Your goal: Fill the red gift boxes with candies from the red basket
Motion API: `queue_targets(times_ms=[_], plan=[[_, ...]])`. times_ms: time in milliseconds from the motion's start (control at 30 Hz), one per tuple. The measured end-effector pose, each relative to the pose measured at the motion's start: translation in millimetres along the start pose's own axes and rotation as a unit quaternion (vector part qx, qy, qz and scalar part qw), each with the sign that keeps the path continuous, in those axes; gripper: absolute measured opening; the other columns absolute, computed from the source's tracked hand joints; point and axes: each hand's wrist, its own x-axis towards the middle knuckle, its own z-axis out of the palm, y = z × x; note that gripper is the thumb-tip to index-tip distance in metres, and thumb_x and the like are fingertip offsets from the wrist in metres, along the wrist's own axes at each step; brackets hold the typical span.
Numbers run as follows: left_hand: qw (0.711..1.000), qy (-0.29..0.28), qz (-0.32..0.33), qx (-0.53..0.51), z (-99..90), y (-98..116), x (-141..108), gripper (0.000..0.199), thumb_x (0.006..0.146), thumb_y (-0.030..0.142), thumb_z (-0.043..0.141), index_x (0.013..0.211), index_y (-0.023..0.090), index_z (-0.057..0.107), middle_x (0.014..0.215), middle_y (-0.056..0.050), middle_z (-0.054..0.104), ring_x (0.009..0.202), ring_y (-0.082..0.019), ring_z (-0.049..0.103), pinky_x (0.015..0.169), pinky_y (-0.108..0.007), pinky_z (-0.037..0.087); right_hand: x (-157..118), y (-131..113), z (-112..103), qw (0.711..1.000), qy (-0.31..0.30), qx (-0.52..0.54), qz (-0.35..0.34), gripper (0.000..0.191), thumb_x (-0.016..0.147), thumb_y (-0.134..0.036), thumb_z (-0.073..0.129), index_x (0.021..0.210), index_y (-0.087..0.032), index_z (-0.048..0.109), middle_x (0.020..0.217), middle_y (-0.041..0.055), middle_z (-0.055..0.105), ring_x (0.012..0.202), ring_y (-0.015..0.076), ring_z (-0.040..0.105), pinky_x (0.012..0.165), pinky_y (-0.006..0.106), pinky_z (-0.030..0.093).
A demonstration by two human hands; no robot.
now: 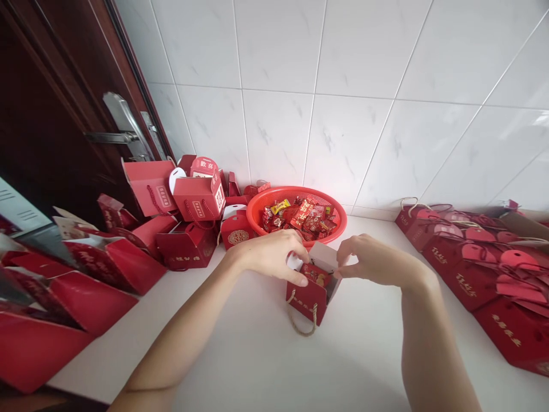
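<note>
A small red box (305,302) with a rope handle stands open on the white table (266,355), and red wrapped pieces (315,273) show inside it. On its left side, my left hand (277,256) has thumb and fingers apart over the rim, the thumb along the front edge. At the right side of the box, my right hand (366,260) pinches the box's edge or flap between thumb and fingers. Just behind is a red plastic basket (338,226) holding many wrapped sweets (303,212).
Red boxes (195,243) and open red bags (109,269) crowd the left side. Rows of filled-looking red boxes (458,274) line the right. A tiled wall (278,126) rises behind the table, and a dark door with a metal handle (124,129) stands at the back left.
</note>
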Motion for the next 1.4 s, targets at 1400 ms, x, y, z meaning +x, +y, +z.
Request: queue_targets(times_ms=[1400], plan=[[0.99, 0.008, -0.089, 0.109, 33.6, 20, 11, 0.029, 0.087, 0.044, 0.056, 0.102, 0.021, 0.066, 0.102, -0.009, 0.062, 0.09, -0.026, 0.063, 0.064, -0.031, 0.041, -6, 11, -2, 0.998, -0.02, 0.027, -0.05, 0.035, 0.08, -0.035, 0.069, 0.113, -0.026, 0.066, 0.119, 0.0067, 0.067, 0.119, 0.026, 0.057, 0.077, 0.03, 0.051]])
